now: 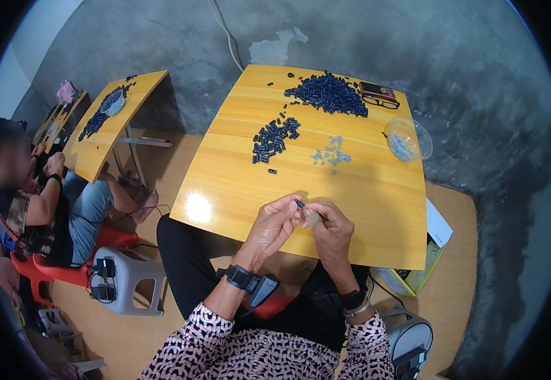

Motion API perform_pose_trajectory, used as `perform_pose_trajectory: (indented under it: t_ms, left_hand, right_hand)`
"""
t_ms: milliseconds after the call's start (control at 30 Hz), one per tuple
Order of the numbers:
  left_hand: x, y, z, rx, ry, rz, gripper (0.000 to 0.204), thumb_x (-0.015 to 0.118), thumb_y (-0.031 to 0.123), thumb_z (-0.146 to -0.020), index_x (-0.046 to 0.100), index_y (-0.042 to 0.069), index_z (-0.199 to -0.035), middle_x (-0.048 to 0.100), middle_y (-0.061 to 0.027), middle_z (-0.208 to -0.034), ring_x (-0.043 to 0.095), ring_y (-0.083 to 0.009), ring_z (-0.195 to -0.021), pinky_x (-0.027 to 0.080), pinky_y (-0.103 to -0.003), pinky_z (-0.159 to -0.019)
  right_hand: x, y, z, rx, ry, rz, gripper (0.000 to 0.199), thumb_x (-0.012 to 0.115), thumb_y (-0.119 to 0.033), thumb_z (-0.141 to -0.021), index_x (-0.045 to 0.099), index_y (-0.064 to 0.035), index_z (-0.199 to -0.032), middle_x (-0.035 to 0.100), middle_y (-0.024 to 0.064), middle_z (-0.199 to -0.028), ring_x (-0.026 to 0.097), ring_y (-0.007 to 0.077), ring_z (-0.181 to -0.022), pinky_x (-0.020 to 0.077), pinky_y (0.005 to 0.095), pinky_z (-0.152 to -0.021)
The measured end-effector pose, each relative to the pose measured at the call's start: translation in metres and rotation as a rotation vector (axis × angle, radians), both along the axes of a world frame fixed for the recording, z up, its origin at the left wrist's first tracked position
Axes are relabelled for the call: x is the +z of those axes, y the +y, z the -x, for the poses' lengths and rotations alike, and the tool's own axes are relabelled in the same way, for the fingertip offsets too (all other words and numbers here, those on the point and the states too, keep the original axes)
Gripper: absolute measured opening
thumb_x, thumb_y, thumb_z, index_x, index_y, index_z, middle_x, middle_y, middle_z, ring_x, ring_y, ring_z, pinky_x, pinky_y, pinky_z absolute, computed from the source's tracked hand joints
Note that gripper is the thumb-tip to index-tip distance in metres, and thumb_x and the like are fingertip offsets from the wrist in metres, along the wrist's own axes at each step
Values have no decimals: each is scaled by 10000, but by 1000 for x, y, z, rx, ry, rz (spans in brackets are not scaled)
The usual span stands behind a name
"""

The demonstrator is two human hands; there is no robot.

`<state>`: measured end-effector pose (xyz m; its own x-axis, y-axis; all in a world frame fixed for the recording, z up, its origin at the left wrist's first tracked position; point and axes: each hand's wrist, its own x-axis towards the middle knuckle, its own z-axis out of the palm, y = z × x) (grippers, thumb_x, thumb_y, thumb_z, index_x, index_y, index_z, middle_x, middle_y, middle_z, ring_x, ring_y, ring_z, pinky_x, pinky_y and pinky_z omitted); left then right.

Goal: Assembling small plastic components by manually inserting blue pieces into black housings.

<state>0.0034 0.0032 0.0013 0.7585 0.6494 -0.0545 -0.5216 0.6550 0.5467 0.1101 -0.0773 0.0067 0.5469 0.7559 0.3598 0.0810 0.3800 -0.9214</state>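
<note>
Head view: left hand [275, 223] and right hand [329, 228] grip a small dark part [299, 204].

Glasses [382, 101], clear bowl [408, 139] – grey stool [128, 278] beside.

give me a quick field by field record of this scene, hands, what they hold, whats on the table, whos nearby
left hand: left hand pinches a small dark part at its fingertips
right hand: right hand meets the left over the near table edge, thumb on the same part
table: yellow wooden table
far pile: large heap of dark parts
middle pile: smaller group of dark parts
metal bits: loose silvery pieces
bowl: clear bowl at the right edge
extras: eyeglasses
nearby: another person seated at a second table on the left
</note>
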Motion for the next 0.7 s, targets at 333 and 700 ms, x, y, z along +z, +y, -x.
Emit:
perform_pose_trajectory:
  t_ms: [333,700]
  left_hand:
    - [-8,-3,-1,86,91,-109,202,588,74,-890,602,-41,-1055,626,-84,-857,575,-134,-755,495,-236,-719]
    - [-2,-1,-2,42,105,-52,196,564,55,-901,588,-56,-1060,621,-83,-874,575,-136,-749,498,-226,-726]
  right_hand:
    - [3,0,0,-55,81,133,88,586,-27,-872,621,54,-874,628,68,-730,590,111,-607,474,219,-591]
    - [1,0,1,-165,-136,154,55,600,-5,-855,617,46,-862,620,47,-771,583,97,-690,458,220,-638]
